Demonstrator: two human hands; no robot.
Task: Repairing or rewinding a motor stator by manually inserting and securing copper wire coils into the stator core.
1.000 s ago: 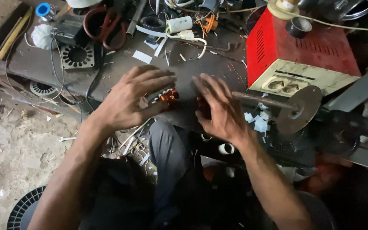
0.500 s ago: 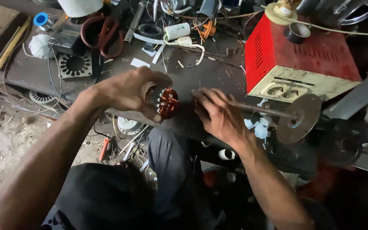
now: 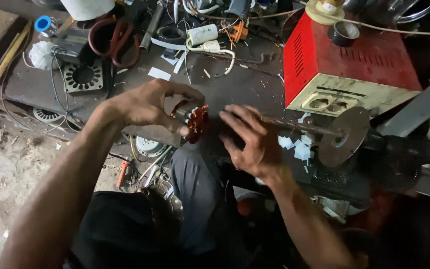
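Note:
My left hand point(image 3: 148, 103) grips a small motor armature point(image 3: 193, 119) wound with copper-coloured wire, held just above the dark workbench edge. My right hand point(image 3: 249, 140) hovers right beside the armature, fingers spread, its fingertips close to the winding and resting near the end of a threaded rod point(image 3: 299, 127). The rod runs right to a round metal disc point(image 3: 343, 135). I cannot tell whether the right fingers pinch any wire.
A red and cream metal box point(image 3: 347, 65) stands at the right. The dark workbench point(image 3: 235, 79) holds red-handled scissors point(image 3: 109, 37), a stator lamination ring point(image 3: 82, 76), wires, paper scraps and a white capacitor point(image 3: 201, 34). Dirt floor lies at left; my knee is below.
The hands closed in on the armature, then the left hand lifted and turned it so the copper winding shows. The right hand shifted closer to it, along the rod's end.

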